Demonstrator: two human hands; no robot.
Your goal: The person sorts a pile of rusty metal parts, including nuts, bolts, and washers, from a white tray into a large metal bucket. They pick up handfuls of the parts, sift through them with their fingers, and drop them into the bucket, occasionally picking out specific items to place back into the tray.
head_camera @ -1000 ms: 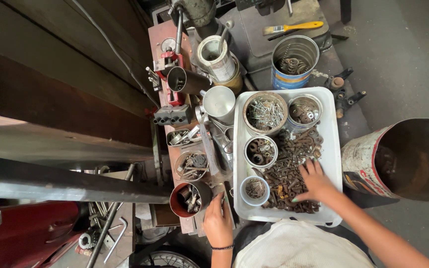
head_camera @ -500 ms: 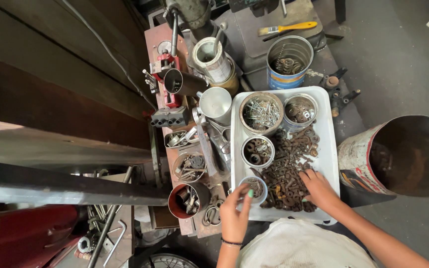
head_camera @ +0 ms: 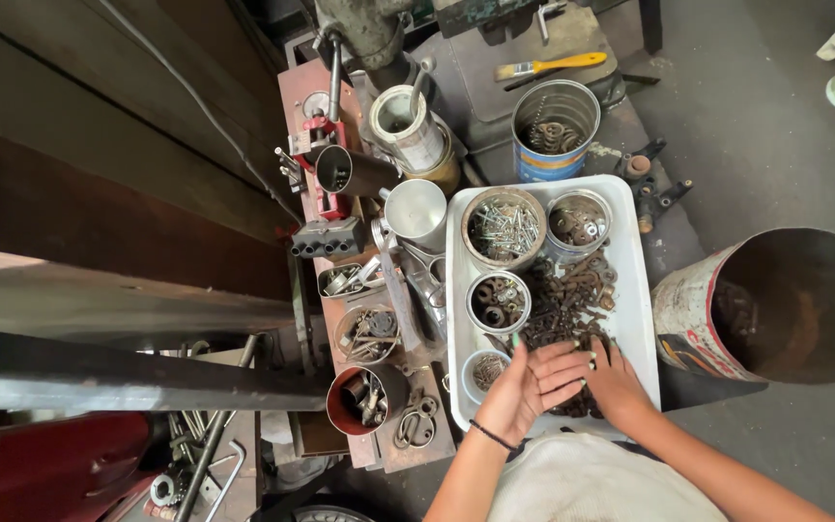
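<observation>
A: Where is the work?

B: In the white plastic tray [head_camera: 642,319], on the heap of rusty nuts, washers and small fittings [head_camera: 572,295] that covers its right half and near end. Both hands are down in the near end of that heap.

A: State of the hands?

B: Left hand [head_camera: 526,390] lies flat, fingers spread wide and pointing right across the heap, a dark band at the wrist. Right hand [head_camera: 614,372] sits just beside it, fingers partly curled into the pieces — whether it has pinched anything I cannot tell, the fingertips are buried.

A: How does the heap look?

B: Brown-black, rusted, jumbled; mixed shapes, no order to it. Four round tins share the tray: silver screws [head_camera: 504,227] at the far left, dark washers [head_camera: 578,220] at the far right, nuts [head_camera: 498,302] in the middle, a small bluish tin [head_camera: 485,370] near the left hand.

A: Handling?

B: My judgement — each piece is small, hard and stiff, light singly but heavy by the handful. Rust likely gives grip, though it soils fingers. Flat washers are best slid and pinched by the rim; nuts taken across their flats.
</observation>
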